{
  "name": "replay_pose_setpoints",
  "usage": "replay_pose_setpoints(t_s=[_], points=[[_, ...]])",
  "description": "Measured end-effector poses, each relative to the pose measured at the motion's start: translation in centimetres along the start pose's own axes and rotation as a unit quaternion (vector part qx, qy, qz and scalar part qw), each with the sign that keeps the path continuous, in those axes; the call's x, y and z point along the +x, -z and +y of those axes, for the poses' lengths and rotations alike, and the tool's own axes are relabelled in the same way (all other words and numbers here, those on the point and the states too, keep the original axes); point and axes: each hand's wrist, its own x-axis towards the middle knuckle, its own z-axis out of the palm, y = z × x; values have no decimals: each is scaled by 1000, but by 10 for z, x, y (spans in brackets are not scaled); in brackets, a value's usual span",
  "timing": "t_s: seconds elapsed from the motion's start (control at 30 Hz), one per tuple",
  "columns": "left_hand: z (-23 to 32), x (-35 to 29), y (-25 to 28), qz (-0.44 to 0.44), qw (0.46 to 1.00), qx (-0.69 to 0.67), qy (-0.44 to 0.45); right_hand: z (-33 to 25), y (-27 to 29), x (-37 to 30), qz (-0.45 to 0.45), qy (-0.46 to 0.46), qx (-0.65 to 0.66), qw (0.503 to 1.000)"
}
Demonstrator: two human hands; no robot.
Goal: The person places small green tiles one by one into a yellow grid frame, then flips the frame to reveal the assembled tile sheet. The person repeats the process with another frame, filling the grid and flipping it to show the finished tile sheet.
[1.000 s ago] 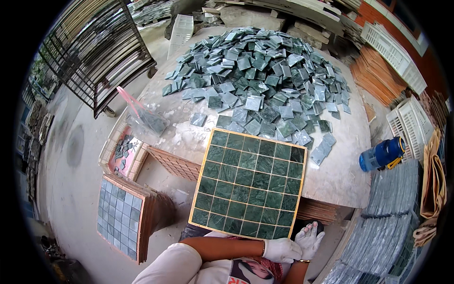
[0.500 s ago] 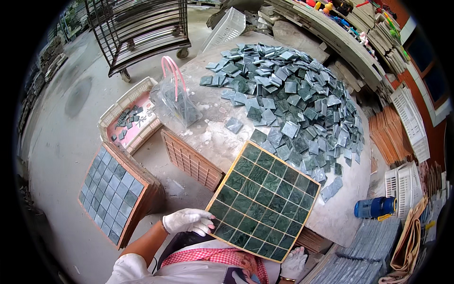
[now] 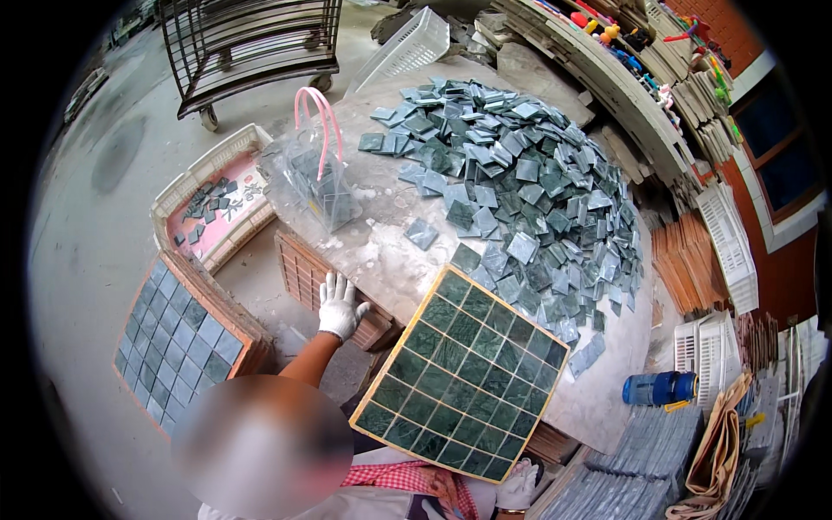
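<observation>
A square panel of dark green marble tiles (image 3: 459, 373) with a yellowish border and grid leans over the table's near edge, tilted towards me. My left hand (image 3: 341, 308), in a white glove, is off the panel; its fingers are spread over the upper edge of a brown gridded tray (image 3: 303, 276) standing at the table's side. By the panel's lower right corner is my gloved right hand (image 3: 517, 485), closed at its edge with the fingers partly hidden. A big heap of loose green-grey square tiles (image 3: 537, 182) covers the table's far side.
At left stand a stack of tile-filled trays (image 3: 178, 334) and a cream crate (image 3: 217, 152) with tile pieces. A clear bag with pink handles (image 3: 325, 195) sits on the table (image 3: 390, 251). On the right are a blue bottle (image 3: 659, 388) and stacked grey tile sheets (image 3: 650, 442).
My left hand has let go of the panel's left edge and reached forward to the brown tray, its fingers spreading. The whole view has shifted a little. The panel keeps its tilt.
</observation>
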Motion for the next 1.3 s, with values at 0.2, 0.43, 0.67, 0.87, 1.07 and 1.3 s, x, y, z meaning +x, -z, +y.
replay_pose_setpoints(t_s=[0.2,0.43,0.67,0.87,1.07,1.3], points=[[5,-6,-4,22,998,60,16,0,0,4,-279,-15,41,959],[-23,-9,7,123,990,12,-68,6,1,-8,-104,39,-18,994],[-37,-34,29,145,982,42,-115,-6,-32,-10,-149,-4,19,989],[-43,-44,18,228,973,17,-28,5,-20,-8,-9,36,-8,999],[-66,-45,-64,89,804,-361,463,-4,-48,-12,-29,-11,32,999],[-96,2,-56,-5,543,-629,557,-5,-47,-22,-75,-18,139,987]])
